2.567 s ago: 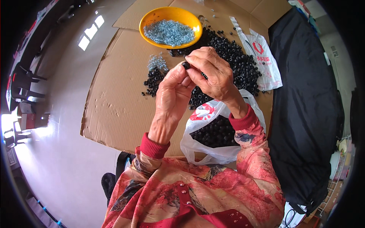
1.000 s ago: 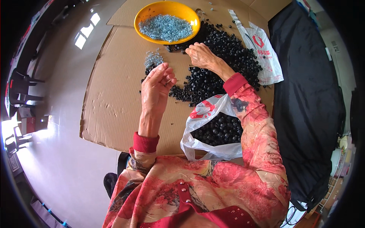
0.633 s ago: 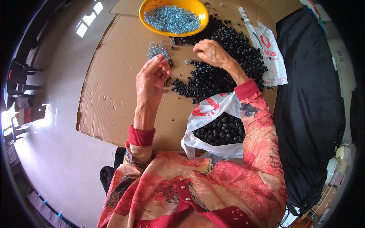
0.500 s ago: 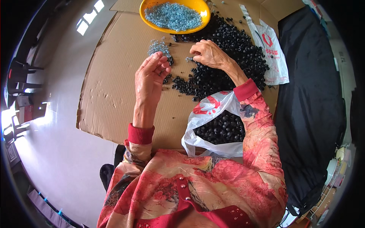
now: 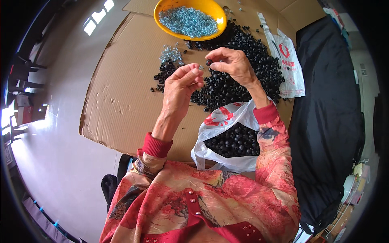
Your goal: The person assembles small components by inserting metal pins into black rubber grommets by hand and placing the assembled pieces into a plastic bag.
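Observation:
My right hand (image 5: 235,67) pinches a round black bead (image 5: 208,62) between thumb and fingertips, above the big heap of black beads (image 5: 227,87). Close by on its left, my left hand (image 5: 181,83) has thumb and forefinger pressed together. A tiny clear bluish piece (image 5: 201,67) shows at those fingertips, too small to make out fully. Beyond the left hand lie a small pile of clear blue beads (image 5: 172,53) and a little group of black beads (image 5: 165,69). The two hands are a short gap apart.
A yellow bowl (image 5: 159,25) of clear blue beads stands at the far side of the cardboard (image 5: 113,93). Near me, an opened white plastic bag (image 5: 198,148) holds black beads. Another white bag (image 5: 288,69) lies flat at the right, beside black fabric (image 5: 324,121).
My left hand has moved right and a little nearer, its fingers closing together. My right hand has turned and now shows a black bead in its pinch.

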Available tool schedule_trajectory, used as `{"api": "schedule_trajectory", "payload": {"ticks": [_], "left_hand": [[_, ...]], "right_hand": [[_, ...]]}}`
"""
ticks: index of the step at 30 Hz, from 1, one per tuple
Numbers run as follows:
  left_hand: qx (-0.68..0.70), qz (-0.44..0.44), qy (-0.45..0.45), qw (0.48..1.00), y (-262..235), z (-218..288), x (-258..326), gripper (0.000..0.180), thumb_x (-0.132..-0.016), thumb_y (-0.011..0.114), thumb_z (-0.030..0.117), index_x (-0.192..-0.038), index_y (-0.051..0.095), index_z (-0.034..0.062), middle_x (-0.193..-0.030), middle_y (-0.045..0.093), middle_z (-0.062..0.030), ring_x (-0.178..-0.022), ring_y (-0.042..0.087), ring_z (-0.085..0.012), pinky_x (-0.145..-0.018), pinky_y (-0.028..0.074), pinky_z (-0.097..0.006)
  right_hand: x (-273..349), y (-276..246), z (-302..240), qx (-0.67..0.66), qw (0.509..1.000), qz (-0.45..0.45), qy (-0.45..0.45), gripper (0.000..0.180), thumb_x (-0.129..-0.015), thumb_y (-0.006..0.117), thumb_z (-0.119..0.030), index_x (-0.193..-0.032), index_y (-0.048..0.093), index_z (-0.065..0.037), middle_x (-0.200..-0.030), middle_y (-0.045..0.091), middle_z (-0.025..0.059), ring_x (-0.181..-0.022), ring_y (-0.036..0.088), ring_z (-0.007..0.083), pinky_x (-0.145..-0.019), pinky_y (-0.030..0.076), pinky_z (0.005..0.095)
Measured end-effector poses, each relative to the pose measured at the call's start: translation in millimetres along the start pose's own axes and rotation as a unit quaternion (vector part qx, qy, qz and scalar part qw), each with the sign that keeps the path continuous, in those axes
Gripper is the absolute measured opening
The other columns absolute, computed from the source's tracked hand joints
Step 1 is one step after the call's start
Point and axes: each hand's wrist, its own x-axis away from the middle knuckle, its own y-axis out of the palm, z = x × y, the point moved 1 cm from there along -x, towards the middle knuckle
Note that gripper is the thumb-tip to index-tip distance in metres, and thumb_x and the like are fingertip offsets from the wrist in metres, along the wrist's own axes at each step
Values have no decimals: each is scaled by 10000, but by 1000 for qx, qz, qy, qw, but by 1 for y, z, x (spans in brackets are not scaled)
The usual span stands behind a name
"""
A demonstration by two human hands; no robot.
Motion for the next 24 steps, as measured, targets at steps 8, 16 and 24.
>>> {"api": "schedule_trajectory", "payload": {"ticks": [8, 16, 24], "left_hand": [[55, -89, 30, 994, 15, 7, 12, 209, -866, 568, 88, -1045, 568, -20, -949, 617, -81, -781, 583, -118, -738, 497, -265], [152, -126, -33, 980, 15, 12, 14, 240, -888, 520, 110, -1093, 530, -14, -988, 600, -87, -837, 580, -142, -785, 493, -305], [186, -113, -70, 974, 17, 11, 19, 209, -904, 499, 192, -999, 553, 14, -902, 582, -61, -849, 555, -156, -836, 462, -359]], "right_hand": [[14, 14, -46, 103, 983, -10, -153, 164, -761, 667, -45, -921, 633, -36, -846, 633, 37, -780, 612, 110, -708, 510, 233], [16, 22, -59, 144, 966, 10, -215, 235, -718, 696, -70, -942, 627, -54, -866, 620, 56, -772, 621, 159, -685, 514, 276], [14, 25, -66, 224, 932, 33, -282, 206, -727, 682, -90, -916, 621, -39, -885, 598, 88, -828, 599, 232, -718, 497, 326]]}}
